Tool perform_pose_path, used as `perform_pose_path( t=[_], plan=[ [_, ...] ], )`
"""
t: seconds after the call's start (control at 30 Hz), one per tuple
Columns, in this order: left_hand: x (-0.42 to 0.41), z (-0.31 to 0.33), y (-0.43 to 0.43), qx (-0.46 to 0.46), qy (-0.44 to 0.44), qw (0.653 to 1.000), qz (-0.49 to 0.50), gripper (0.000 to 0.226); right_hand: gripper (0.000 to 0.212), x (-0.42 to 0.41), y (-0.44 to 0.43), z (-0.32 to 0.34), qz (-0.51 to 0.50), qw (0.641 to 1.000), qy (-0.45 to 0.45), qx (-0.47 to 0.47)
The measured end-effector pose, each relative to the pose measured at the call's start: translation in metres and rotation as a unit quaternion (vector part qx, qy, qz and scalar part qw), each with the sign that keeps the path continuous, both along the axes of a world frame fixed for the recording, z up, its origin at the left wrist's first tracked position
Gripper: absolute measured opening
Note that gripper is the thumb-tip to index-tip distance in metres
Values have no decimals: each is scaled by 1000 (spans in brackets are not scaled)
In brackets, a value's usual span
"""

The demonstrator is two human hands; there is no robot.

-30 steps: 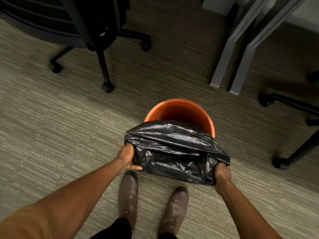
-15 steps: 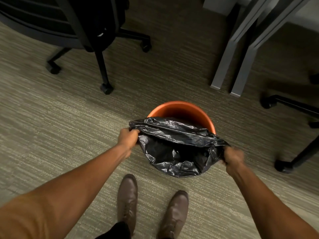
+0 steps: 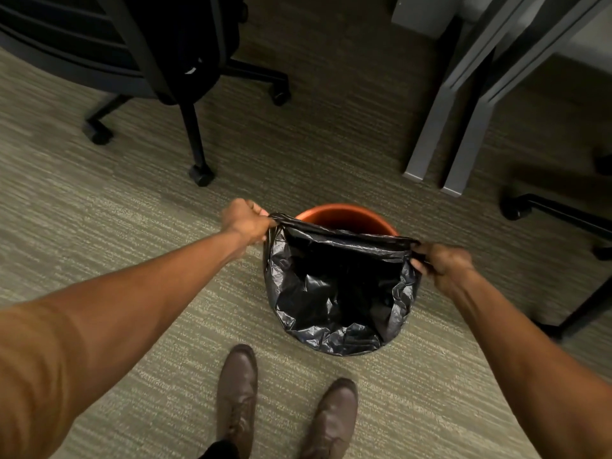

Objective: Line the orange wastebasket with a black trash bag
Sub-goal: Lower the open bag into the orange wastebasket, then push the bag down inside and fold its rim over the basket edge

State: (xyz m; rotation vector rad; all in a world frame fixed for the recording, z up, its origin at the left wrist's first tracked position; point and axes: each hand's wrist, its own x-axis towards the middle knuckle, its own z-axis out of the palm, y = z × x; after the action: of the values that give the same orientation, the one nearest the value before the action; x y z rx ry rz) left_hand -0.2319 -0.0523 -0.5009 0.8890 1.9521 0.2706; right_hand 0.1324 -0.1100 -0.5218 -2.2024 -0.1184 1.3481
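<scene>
The black trash bag [image 3: 334,293], thin, limp and probably slippery, hangs over the near rim of the orange wastebasket [image 3: 347,217] on the carpet. The left hand [image 3: 245,221] and right hand [image 3: 442,265] each pinch its bunched hem, the best hold.

Wastebasket [image 3: 347,216] mostly hidden behind bag [image 3: 334,293]

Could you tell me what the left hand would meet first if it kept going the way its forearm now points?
Probably bare carpet: the left hand points up-frame, passing left of the wastebasket toward the desk legs. Depth is unclear.
</scene>
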Motion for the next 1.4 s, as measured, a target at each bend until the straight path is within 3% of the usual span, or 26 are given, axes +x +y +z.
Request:
perform_pose_path(
  t=[0.13, 0.3, 0.57, 0.87, 0.97, 1.03, 1.13, 1.3, 1.4],
  plan=[
    [11, 0, 14, -12, -21, 1000, -12, 15, 19, -11, 13, -9, 113, 989, -58, 78],
    [21, 0, 27, 9, -38, 997, -64, 9, 17, -19, 33, -18, 169, 970, -112, 138],
    [24, -26, 34, 39, -32, 989, -140, 10, 17, -14, 38, -62, 224, 962, -139, 76],
    [20, -68, 26, -65, -70, 992, -76, 17, 22, 3, 24, -66, 209, 975, 44, 58],
    [23, -66, 27, -37, -115, 993, -14, 12, 28, 6, 22, -72, 197, 977, 56, 52],
    [25, -59, 29, -28, -156, 987, 22, 25, 28, 3, 22, -71, 189, 979, 42, 56],
    [28, -52, 29, -58, -106, 992, -31, 8, 22, 3, 18, -77, 174, 984, 4, 44],
    [33, -48, 20, -64, 35, 994, -86, 9, 28, 10, 9, -85, 189, 981, -21, 31],
    [35, -39, 15, 16, 98, 990, -99, 31, 20, 13, 6, -66, 155, 979, -99, 90]
  ],
)
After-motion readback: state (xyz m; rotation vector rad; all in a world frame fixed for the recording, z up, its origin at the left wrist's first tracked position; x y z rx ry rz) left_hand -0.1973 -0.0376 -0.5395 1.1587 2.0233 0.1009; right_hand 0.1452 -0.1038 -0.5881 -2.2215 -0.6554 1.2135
